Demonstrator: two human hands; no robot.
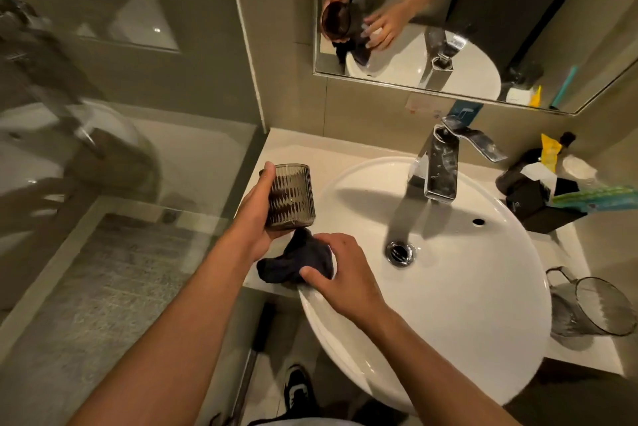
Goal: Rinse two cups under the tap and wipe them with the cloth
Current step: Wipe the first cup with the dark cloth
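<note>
Smoky ribbed glass marks the first cup (290, 197), which is held upright in the left hand (257, 218), fingers wrapped round its side, above the counter's left edge beside the basin (448, 315); just below it a dark cloth (296, 261) is draped over the basin's left rim and is pinched by the right hand (340, 275) (thumb and fingers closed on its folds); a second cup (592, 308) is seen lying on its side at the counter's right edge; the chrome tap (436, 166) stands at the basin's back rim.
</note>
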